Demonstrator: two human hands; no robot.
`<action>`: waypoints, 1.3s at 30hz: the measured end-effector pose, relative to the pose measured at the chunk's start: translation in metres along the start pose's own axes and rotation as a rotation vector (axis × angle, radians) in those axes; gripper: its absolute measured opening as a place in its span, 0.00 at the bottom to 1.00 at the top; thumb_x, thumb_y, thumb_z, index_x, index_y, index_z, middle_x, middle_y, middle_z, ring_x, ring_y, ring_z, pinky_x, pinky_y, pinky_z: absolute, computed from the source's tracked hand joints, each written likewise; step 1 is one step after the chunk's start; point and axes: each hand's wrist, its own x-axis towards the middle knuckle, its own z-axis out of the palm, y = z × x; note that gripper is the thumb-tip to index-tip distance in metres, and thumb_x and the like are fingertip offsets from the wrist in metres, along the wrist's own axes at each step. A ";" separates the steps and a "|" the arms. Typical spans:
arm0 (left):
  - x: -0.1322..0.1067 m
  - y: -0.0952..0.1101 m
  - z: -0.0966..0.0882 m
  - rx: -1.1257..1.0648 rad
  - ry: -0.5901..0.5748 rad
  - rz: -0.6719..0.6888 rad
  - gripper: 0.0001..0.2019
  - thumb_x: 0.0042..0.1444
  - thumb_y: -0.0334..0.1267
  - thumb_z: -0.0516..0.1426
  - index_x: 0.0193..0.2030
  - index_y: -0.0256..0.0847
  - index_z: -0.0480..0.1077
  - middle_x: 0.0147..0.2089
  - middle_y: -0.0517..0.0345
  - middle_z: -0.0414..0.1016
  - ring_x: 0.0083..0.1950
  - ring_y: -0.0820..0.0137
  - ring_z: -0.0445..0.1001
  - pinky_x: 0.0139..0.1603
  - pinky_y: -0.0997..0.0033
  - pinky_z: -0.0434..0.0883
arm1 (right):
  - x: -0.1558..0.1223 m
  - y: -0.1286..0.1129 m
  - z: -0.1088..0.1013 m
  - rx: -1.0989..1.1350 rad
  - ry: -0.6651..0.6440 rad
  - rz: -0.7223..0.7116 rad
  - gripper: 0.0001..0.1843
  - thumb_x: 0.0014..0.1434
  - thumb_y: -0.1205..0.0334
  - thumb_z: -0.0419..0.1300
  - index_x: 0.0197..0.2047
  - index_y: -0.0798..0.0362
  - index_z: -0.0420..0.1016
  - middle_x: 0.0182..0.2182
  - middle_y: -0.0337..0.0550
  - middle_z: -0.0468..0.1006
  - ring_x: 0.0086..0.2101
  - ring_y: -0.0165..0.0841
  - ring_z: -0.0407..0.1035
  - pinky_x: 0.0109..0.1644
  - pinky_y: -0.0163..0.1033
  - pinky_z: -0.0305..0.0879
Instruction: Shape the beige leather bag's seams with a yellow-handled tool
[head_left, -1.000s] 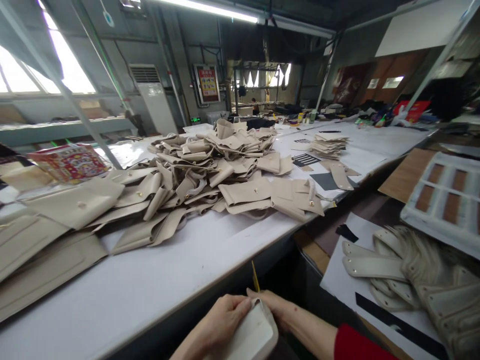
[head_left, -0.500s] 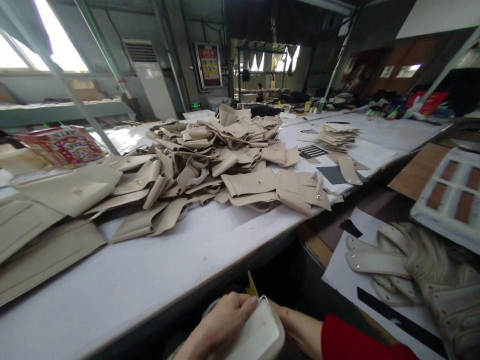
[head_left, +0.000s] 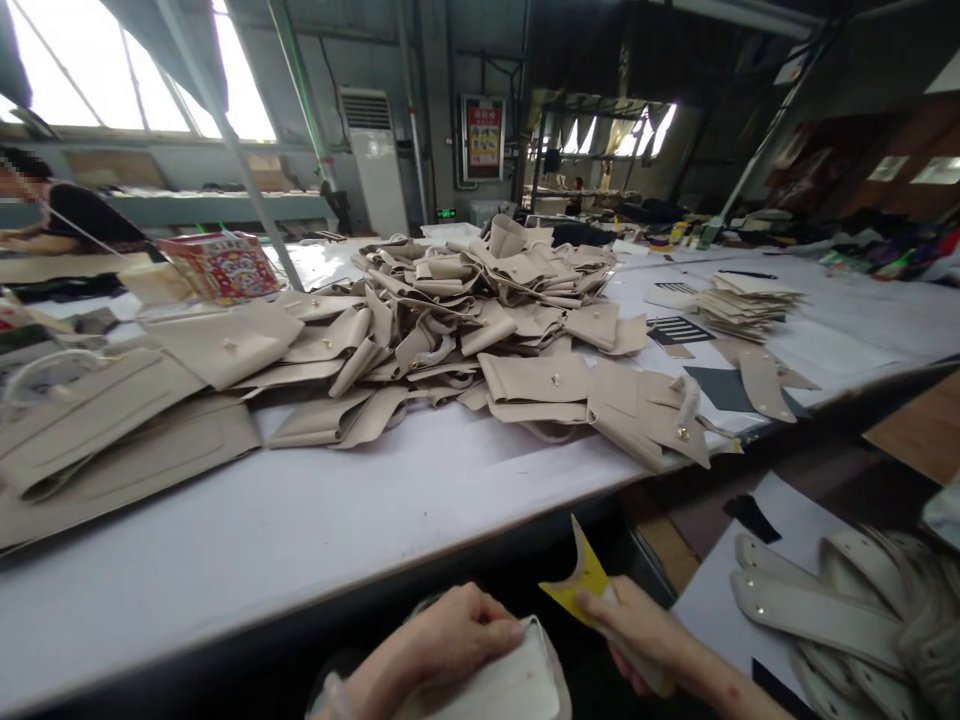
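Note:
Low in the view, my left hand (head_left: 454, 640) is closed on an off-white, box-shaped piece (head_left: 517, 685) with rounded corners, thumb on its top edge; its exact kind does not show. To its right, my right hand (head_left: 649, 630) grips a tool with a yellow, notched, fork-like end (head_left: 581, 580) and a pale handle. The yellow end points up and left, apart from the off-white piece. Ahead on the white table (head_left: 360, 520) lies a heap of beige bag pieces (head_left: 487, 290) with gold studs.
Pale straps (head_left: 817, 600) with metal studs lie on white paper at the lower right. A stack of beige pieces (head_left: 750, 300) and a dark sheet (head_left: 716, 388) are at the table's right. A red patterned bag (head_left: 221, 268) stands at left, and a person (head_left: 82, 215) sits beyond it.
My right hand has come out from behind the off-white piece and moved right and up with the yellow-ended tool. The view has turned left, bringing a person into sight.

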 end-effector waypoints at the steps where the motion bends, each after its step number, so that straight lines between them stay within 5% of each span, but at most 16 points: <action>1: 0.000 0.001 0.000 -0.019 0.002 -0.006 0.17 0.55 0.50 0.56 0.24 0.39 0.70 0.22 0.66 0.54 0.25 0.75 0.51 0.25 0.71 0.51 | -0.009 -0.006 -0.013 -0.028 -0.080 0.023 0.31 0.59 0.30 0.52 0.28 0.52 0.67 0.11 0.38 0.67 0.11 0.30 0.60 0.13 0.32 0.52; 4: 0.000 0.002 0.000 -0.061 0.030 -0.022 0.17 0.53 0.48 0.60 0.42 0.40 0.79 0.26 0.65 0.65 0.27 0.74 0.58 0.28 0.73 0.56 | -0.022 -0.030 -0.030 -0.334 -0.343 -0.049 0.29 0.59 0.34 0.55 0.30 0.54 0.72 0.17 0.39 0.72 0.13 0.28 0.62 0.16 0.31 0.56; 6: 0.003 0.000 0.001 -0.073 0.063 -0.050 0.27 0.50 0.48 0.63 0.55 0.40 0.75 0.30 0.63 0.71 0.29 0.72 0.63 0.28 0.74 0.58 | -0.017 -0.047 -0.027 -0.576 -0.365 -0.193 0.24 0.56 0.39 0.61 0.36 0.54 0.76 0.22 0.37 0.75 0.18 0.27 0.65 0.20 0.30 0.55; 10: 0.010 -0.005 0.007 -0.086 0.127 -0.108 0.48 0.45 0.46 0.67 0.71 0.34 0.54 0.36 0.57 0.78 0.34 0.68 0.69 0.29 0.74 0.62 | 0.005 -0.069 -0.015 -0.812 -0.086 -0.445 0.21 0.61 0.45 0.58 0.29 0.55 0.76 0.26 0.40 0.77 0.27 0.30 0.65 0.28 0.34 0.48; 13: 0.011 -0.006 0.012 -0.112 0.165 -0.102 0.54 0.45 0.44 0.66 0.74 0.33 0.44 0.31 0.61 0.76 0.32 0.69 0.67 0.29 0.74 0.62 | 0.017 -0.080 -0.009 -0.991 0.073 -0.616 0.27 0.66 0.47 0.51 0.23 0.56 0.74 0.23 0.47 0.78 0.25 0.32 0.65 0.30 0.42 0.39; 18: 0.003 0.004 0.012 -0.047 0.216 -0.058 0.43 0.47 0.45 0.66 0.70 0.43 0.58 0.28 0.66 0.67 0.29 0.71 0.61 0.27 0.75 0.57 | 0.029 -0.092 -0.001 -1.177 0.085 -0.829 0.29 0.66 0.44 0.52 0.22 0.55 0.74 0.24 0.49 0.80 0.24 0.32 0.68 0.30 0.43 0.35; 21: -0.002 0.014 0.008 -0.015 0.199 0.049 0.22 0.50 0.39 0.63 0.54 0.49 0.76 0.28 0.69 0.64 0.29 0.75 0.58 0.28 0.77 0.55 | 0.033 -0.094 0.001 -1.230 0.075 -0.892 0.29 0.66 0.44 0.53 0.21 0.55 0.73 0.22 0.46 0.80 0.23 0.31 0.69 0.28 0.42 0.35; 24: -0.005 0.018 0.006 0.022 0.182 0.085 0.06 0.52 0.38 0.61 0.37 0.44 0.79 0.24 0.71 0.58 0.27 0.78 0.55 0.26 0.77 0.52 | 0.034 -0.094 0.002 -1.264 0.085 -0.917 0.29 0.67 0.45 0.52 0.21 0.54 0.73 0.22 0.45 0.80 0.23 0.30 0.70 0.28 0.42 0.36; 32: -0.002 0.010 0.009 0.120 0.220 0.044 0.08 0.53 0.41 0.60 0.27 0.40 0.72 0.21 0.70 0.53 0.24 0.79 0.53 0.23 0.74 0.48 | 0.031 -0.091 0.009 -1.349 0.102 -0.889 0.31 0.70 0.45 0.47 0.23 0.54 0.75 0.24 0.46 0.81 0.25 0.33 0.74 0.28 0.44 0.34; 39: -0.003 0.010 0.013 0.214 0.240 0.050 0.11 0.58 0.44 0.58 0.29 0.41 0.74 0.20 0.68 0.57 0.23 0.77 0.55 0.25 0.71 0.49 | 0.025 -0.089 0.018 -1.409 0.112 -0.804 0.33 0.72 0.48 0.41 0.27 0.52 0.78 0.26 0.46 0.82 0.27 0.37 0.77 0.28 0.44 0.34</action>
